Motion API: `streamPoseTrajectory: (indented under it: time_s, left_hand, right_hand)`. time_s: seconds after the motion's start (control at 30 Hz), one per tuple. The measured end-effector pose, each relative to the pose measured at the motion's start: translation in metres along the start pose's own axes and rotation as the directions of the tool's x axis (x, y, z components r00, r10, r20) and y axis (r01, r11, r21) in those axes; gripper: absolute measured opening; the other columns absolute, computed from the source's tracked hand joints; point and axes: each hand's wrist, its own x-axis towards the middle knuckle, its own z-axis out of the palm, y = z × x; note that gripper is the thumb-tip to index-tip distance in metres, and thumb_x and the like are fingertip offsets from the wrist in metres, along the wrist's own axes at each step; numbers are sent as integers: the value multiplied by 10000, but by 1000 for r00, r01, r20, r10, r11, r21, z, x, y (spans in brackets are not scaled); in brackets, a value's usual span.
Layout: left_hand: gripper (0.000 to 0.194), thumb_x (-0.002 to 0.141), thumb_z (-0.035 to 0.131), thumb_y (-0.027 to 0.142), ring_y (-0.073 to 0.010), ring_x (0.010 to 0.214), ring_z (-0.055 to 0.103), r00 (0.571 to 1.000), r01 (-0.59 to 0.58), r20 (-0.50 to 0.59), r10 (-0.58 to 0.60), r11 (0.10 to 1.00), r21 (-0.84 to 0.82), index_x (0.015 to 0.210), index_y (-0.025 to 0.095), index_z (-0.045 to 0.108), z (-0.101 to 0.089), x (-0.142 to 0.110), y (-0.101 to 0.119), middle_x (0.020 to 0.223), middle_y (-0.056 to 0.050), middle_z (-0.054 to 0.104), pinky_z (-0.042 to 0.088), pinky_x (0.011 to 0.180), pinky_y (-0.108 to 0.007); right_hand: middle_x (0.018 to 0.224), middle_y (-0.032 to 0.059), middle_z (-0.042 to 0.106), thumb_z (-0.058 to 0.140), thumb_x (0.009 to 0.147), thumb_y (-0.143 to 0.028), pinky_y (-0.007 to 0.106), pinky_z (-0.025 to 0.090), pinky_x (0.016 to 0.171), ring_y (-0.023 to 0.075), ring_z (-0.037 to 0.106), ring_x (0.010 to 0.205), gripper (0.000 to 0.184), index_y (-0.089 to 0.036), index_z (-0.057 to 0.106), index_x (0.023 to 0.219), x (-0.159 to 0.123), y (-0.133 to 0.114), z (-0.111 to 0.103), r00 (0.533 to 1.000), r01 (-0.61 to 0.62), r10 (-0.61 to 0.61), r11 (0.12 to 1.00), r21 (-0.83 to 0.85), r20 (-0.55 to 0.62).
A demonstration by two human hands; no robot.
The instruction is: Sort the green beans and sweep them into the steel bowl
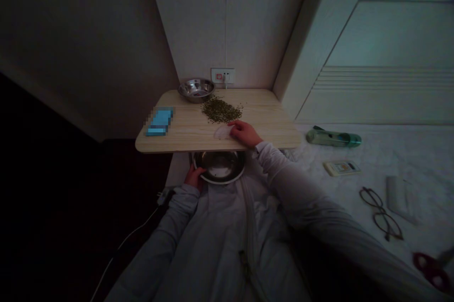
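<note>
Below the front edge of the small wooden table [187, 139], my left hand [195, 177] grips the rim of a wide metal bowl [222, 165], thumb over the edge. A few tiny specks lie in the bowl. Over the tabletop, my right hand [245, 133] pinches a thin whitish piece [222, 132] with a rounded edge, lying almost flat on the wood. Its exact kind I cannot make out. Just beyond it spreads a loose heap of small green-brown beans [222, 110]. Behind the heap's left side stands a smaller metal bowl [196, 90] with something dark in it.
A phone with a blurred blue screen [160, 121] lies on the table's left. A wall socket [222, 76] with a plug is behind. On the white bed at right lie a green bottle [333, 137], a pale device [341, 168], glasses [379, 212] and red-handled scissors [431, 269].
</note>
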Motion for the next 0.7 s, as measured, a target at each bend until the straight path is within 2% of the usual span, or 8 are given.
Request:
streamPoseTrajectory:
  time_s: [0.4, 0.7]
  left_hand:
    - [558, 446, 584, 84, -166, 583, 583, 1000, 6, -17, -6, 1000, 20, 991, 207, 564, -3, 3, -3, 596, 39, 603, 465, 551, -278]
    - [568, 455, 571, 79, -175, 625, 598, 1000, 9, -12, -9, 1000, 29, 1006, 216, 557, -4, 4, -3, 640, 30, 622, 480, 580, -287]
  right_hand:
    - [648, -15, 564, 487, 663, -204, 249, 384, 645, 104, 468, 597, 326, -149, 606, 961, -1, 0, 0, 1000, -8, 8, 1000, 17, 18]
    - [622, -23, 556, 482, 656, -216, 249, 381, 644, 111, 471, 599, 311, -165, 609, 935, -2, -1, -1, 1000, -7, 7, 1000, -7, 15]
